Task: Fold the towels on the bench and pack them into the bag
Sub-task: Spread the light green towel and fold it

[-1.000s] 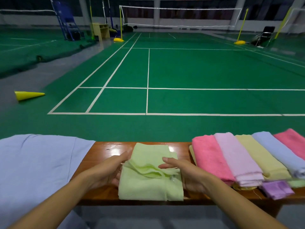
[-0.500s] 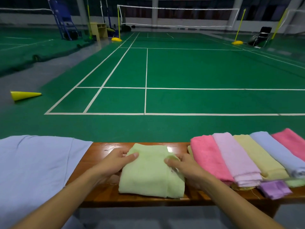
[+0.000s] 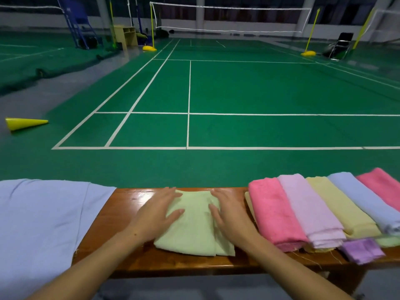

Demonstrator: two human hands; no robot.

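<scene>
Left hand: left hand (image 3: 156,215) lies flat, fingers straight, on the left side of the green towel (image 3: 193,229), pressing it down; it grips nothing.
Right hand: right hand (image 3: 229,215) lies flat too, fingers straight, on the towel's right side, at 3 o'clock from the left hand, with a strip of towel between them.
Green towel: folded to a small rectangle, lying on the bench (image 3: 127,204) at mid-span, its near edge close to the bench's front edge.
Bench: glossy brown wood, running left to right across the bottom of the view.
Blue cloth: a pale blue cloth (image 3: 41,226) covers the bench end at 9 o'clock from the towel; whether it is the bag, I cannot tell.
Stack: at 3 o'clock, just beside the right hand, folded towels lie side by side and overlapping: pink towel (image 3: 273,213), lilac towel (image 3: 307,210), yellow towel (image 3: 337,206), blue towel (image 3: 363,200), second pink (image 3: 381,184); a purple towel (image 3: 361,250) sticks out beneath at the front.
Floor: green court (image 3: 259,94) with white lines at 12 o'clock.
Cone: yellow cone (image 3: 23,123) on its side at 10 o'clock.
Far end: net (image 3: 231,18) across the court.
</scene>
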